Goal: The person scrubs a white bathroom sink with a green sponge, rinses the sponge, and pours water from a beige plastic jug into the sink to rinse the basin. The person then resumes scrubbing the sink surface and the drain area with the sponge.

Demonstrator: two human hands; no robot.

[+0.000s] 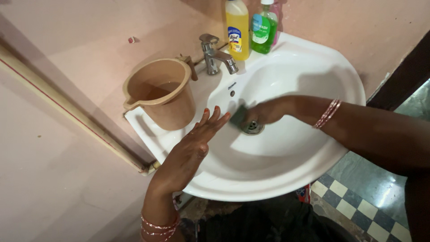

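White basin [286,170]: right hand [264,112] clamped on green scrub pad [238,115], pressing beside drain [252,127]. Left hand [192,145] flat, fingers spread, braced on rim. Bowl looks largely clean; drain area under scrubbing.

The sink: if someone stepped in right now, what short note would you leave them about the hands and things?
Right hand: closed on a dark green scrub pad, pressed into the white sink beside the drain.
Left hand: open, fingers spread, resting on the sink's left rim.
Tan bucket with some water stands on the rim beside the tap; yellow bottle and green bottle behind.
Done: basin looks mostly white. How much scrubbing is left cannot be told.
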